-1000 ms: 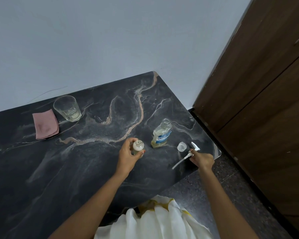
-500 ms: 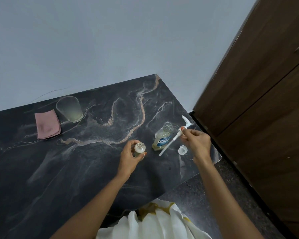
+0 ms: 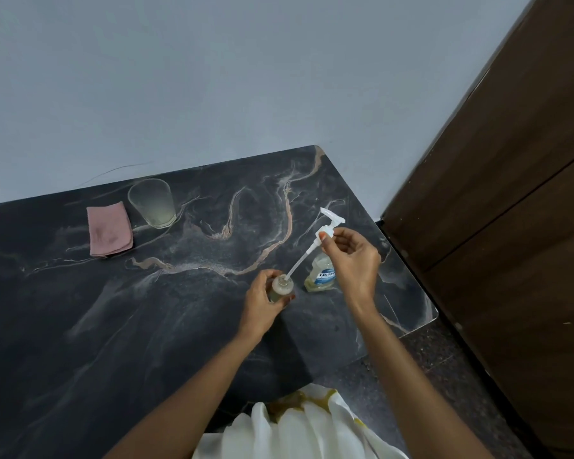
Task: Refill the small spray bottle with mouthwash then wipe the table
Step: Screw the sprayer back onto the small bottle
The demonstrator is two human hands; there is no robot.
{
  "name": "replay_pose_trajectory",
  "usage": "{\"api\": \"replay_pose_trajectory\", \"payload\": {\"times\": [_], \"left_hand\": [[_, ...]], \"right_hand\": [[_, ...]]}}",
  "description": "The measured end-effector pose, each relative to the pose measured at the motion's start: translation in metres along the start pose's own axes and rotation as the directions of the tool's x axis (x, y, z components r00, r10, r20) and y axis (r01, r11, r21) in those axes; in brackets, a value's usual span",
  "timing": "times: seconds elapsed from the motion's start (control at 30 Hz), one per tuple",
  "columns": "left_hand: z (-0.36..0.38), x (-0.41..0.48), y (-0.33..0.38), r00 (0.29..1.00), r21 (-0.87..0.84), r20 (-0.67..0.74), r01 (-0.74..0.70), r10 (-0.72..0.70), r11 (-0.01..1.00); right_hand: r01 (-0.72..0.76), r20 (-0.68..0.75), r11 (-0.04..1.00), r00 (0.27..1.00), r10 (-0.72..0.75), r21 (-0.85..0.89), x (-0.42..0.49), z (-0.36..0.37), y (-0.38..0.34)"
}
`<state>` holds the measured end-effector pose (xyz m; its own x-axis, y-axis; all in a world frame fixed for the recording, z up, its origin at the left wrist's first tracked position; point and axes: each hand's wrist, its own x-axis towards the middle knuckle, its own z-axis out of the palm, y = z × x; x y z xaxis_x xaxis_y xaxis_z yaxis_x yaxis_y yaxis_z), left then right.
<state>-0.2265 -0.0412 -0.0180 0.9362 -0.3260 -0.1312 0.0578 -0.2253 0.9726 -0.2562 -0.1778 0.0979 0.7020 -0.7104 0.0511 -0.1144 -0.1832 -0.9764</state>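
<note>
My left hand (image 3: 260, 301) grips the small spray bottle (image 3: 281, 287), which stands upright on the dark marble table (image 3: 113, 326). My right hand (image 3: 352, 256) pinches the white pump head (image 3: 328, 226) and holds it tilted. The tip of its dip tube (image 3: 299, 263) sits at the small bottle's open mouth. Behind my right hand stands the clear mouthwash bottle (image 3: 320, 276) with a blue label and pale yellow liquid; its neck is hidden by my hand. A folded pink cloth (image 3: 109, 229) lies at the table's far left.
A clear drinking glass (image 3: 152, 203) with a little pale liquid stands beside the pink cloth near the grey wall. The table's right corner (image 3: 428, 313) ends close to a brown wooden door (image 3: 511, 226). White fabric (image 3: 295, 429) shows at the bottom.
My right hand lifted the pump head from the table near the right edge and carried it left and up, bringing the tube's tip to the small bottle's mouth. My left hand kept holding the bottle.
</note>
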Motion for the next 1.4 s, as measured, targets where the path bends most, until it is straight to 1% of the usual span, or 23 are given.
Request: {"api": "replay_pose_trajectory", "payload": {"times": [0.17,0.3,0.43,0.57,0.73,0.93,1.17,1.3,1.4], "left_hand": [[0.0,0.0,0.001,1.0,-0.014,0.007,0.007,-0.007,1.0],[0.0,-0.001,0.003,1.0,-0.024,0.0,0.013,-0.013,1.0],[-0.001,-0.001,0.004,1.0,-0.036,-0.001,0.02,-0.02,0.999],[-0.002,-0.001,0.004,1.0,-0.053,-0.011,0.022,-0.022,0.998],[-0.003,-0.001,0.004,1.0,-0.039,-0.007,0.024,-0.025,0.999],[-0.004,-0.002,0.003,1.0,-0.02,-0.022,-0.007,0.007,1.0],[-0.002,-0.001,0.003,1.0,-0.001,-0.024,-0.006,0.006,1.0],[-0.002,-0.002,0.003,0.999,-0.005,-0.031,-0.026,0.026,1.0],[-0.001,-0.002,0.004,0.999,-0.028,-0.026,-0.022,0.022,0.999]], "right_hand": [[0.067,0.039,0.993,0.997,-0.064,-0.093,-0.004,0.007,0.005],[0.113,0.147,0.982,0.985,-0.091,-0.15,-0.011,0.012,0.014],[0.152,0.24,0.979,0.964,-0.116,-0.138,-0.019,0.016,0.026],[0.156,0.316,0.981,0.942,-0.113,-0.114,-0.024,0.019,0.038],[0.169,0.341,0.975,0.933,-0.11,-0.148,-0.027,0.024,0.053],[0.21,0.345,0.955,0.93,-0.129,-0.21,-0.033,0.027,0.07],[0.224,0.357,0.946,0.925,-0.131,-0.233,-0.032,0.027,0.07],[0.233,0.42,0.951,0.898,-0.132,-0.201,-0.029,0.023,0.068],[0.288,0.461,0.937,0.871,-0.17,-0.197,-0.027,0.021,0.067]]}}
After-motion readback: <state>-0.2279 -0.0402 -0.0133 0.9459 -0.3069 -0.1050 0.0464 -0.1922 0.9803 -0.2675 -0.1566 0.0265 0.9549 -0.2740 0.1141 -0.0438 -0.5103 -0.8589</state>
